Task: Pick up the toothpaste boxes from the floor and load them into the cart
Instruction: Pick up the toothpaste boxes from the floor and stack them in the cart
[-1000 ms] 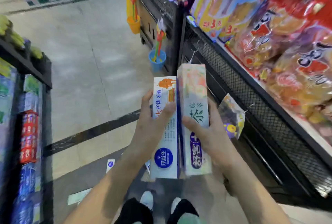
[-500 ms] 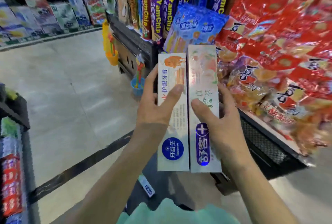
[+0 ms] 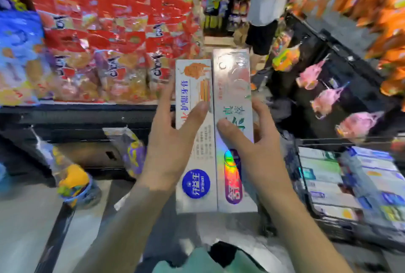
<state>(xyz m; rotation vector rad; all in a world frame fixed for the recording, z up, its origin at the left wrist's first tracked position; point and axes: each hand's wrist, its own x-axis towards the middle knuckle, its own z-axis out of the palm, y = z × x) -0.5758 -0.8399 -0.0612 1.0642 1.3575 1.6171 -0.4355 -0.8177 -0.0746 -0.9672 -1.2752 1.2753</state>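
Note:
Two toothpaste boxes stand upright side by side in front of me. My left hand (image 3: 173,148) grips the white box with the blue round logo (image 3: 195,141). My right hand (image 3: 252,148) grips the taller silvery box with a purple logo (image 3: 232,88). The boxes touch along their long edges. At the lower right sits the black cart (image 3: 306,185), with several toothpaste boxes (image 3: 350,176) lying flat inside. Both hands are to the left of the cart and above the floor.
A shelf of red and blue snack bags (image 3: 98,38) fills the left. Pink hanging bags (image 3: 324,102) and orange packets line a black rack on the right. A person (image 3: 265,5) stands in the aisle behind. A small blue bucket (image 3: 76,187) hangs low left.
My view has swung to the right: the open aisle floor is gone and the cart has come into sight at the right. Both hands still hold the two boxes the same way.

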